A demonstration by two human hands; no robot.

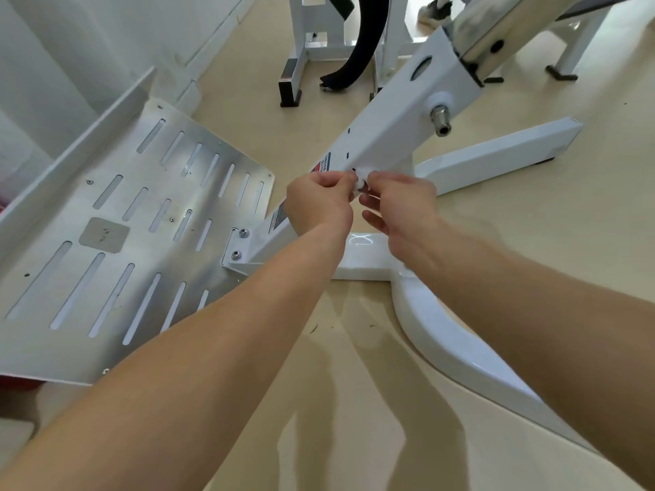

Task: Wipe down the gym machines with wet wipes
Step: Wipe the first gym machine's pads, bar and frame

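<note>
Left hand (319, 205), right hand (402, 207), fingers (341, 179) pinching wet wipe (361, 179), white beam (386, 132) behind, slotted footplate (124, 225) left

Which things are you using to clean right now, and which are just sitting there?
For the job: wet wipe, pinched by left hand and right hand; white slanted beam behind it.
Just there: slotted metal footplate; far white frame; shoe by the top edge.

Footplate (134, 221) left of beam (386, 129), hands (358, 203) before it
</note>
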